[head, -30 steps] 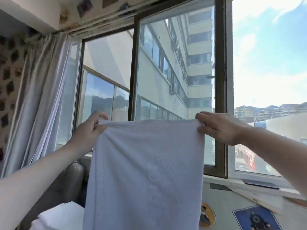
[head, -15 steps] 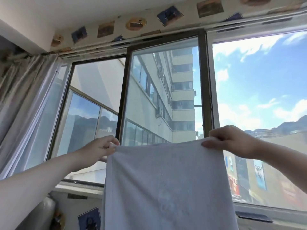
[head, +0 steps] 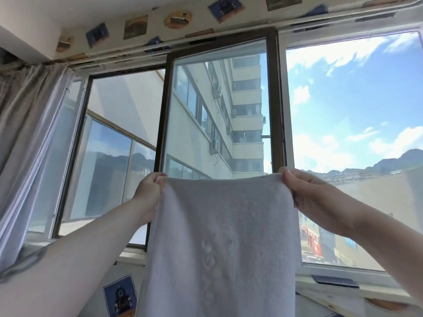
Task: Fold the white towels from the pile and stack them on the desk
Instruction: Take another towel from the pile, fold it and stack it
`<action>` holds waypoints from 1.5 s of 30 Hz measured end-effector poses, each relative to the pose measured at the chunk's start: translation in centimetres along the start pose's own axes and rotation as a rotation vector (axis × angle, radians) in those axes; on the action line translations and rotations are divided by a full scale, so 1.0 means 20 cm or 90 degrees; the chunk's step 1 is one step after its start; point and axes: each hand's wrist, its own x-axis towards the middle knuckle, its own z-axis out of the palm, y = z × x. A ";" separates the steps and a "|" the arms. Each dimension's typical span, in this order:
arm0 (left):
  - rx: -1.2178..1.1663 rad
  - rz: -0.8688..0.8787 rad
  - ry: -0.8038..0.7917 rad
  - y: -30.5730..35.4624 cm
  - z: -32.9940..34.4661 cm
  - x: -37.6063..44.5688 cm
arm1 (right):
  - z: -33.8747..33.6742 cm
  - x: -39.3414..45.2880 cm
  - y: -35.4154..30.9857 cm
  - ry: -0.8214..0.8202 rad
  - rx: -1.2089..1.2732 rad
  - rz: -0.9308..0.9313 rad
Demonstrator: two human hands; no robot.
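Since a second ago the towel point(head: 225, 243) has risen against the window point(head: 219, 110). It hangs long axis down, top edge level between both hands: left hand point(head: 150, 187) and right hand point(head: 304, 193) each pinch a top corner.

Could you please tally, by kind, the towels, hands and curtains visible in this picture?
white towel: 1
hands: 2, the left hand and the right hand, each pinching a top corner of the towel
curtain: 1
Total: 4
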 end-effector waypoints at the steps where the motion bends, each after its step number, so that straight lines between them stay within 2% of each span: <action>1: -0.003 -0.002 -0.012 0.00 -0.03 -0.01 | 0.00 0.00 -0.01 -0.003 -0.043 -0.007; 4: 0.012 0.012 -0.110 0.02 -0.13 -0.04 | -0.07 0.01 0.01 0.025 -0.280 -0.009; 6: 0.048 0.027 -0.192 0.07 -0.18 -0.06 | -0.16 0.02 0.06 0.032 -0.601 -0.026; 8: 0.069 0.041 -0.228 0.11 -0.22 -0.07 | -0.20 0.02 0.08 -0.042 -0.929 -0.067; 10: 0.078 0.053 -0.239 0.13 -0.23 -0.07 | -0.25 0.02 0.06 -0.111 -1.058 -0.042; 12: 0.105 0.064 -0.249 0.15 -0.22 -0.08 | -0.27 0.03 0.03 -0.102 -1.078 -0.029; 15: 0.177 0.079 -0.238 0.15 -0.21 -0.09 | -0.22 0.07 0.00 -0.010 -0.971 -0.062; 19: 0.175 0.081 -0.188 0.12 -0.21 -0.10 | -0.18 0.06 0.01 0.043 -0.538 -0.028; 20: 0.172 0.086 -0.178 0.12 -0.20 -0.11 | -0.20 0.04 0.01 0.040 -0.542 -0.017; 23: 0.194 0.114 -0.191 0.14 -0.13 -0.14 | -0.30 0.01 0.05 -0.001 -0.914 0.018; 24: 0.210 0.122 -0.201 0.15 -0.10 -0.14 | -0.32 0.00 0.07 -0.010 -0.990 0.032; 26: 0.253 0.130 -0.215 0.15 -0.08 -0.15 | -0.33 -0.03 0.08 -0.007 -1.006 0.081; 28: 0.290 0.132 -0.228 0.14 -0.09 -0.15 | -0.34 -0.08 0.06 0.005 -0.900 0.118; 32: 0.232 0.097 -0.240 0.15 -0.14 -0.15 | -0.36 -0.13 0.00 0.030 -0.538 0.136; 35: 0.169 0.075 -0.243 0.16 -0.14 -0.17 | -0.40 -0.16 -0.03 0.007 -0.416 0.165; 38: 0.166 0.072 -0.246 0.21 -0.12 -0.20 | -0.45 -0.19 -0.02 -0.024 -0.215 0.186; 40: 0.164 0.076 -0.243 0.25 -0.11 -0.23 | -0.48 -0.21 -0.01 0.025 -0.108 0.173; 45: 0.049 0.067 -0.218 0.34 -0.02 -0.41 | -0.53 -0.29 0.05 0.247 0.049 0.133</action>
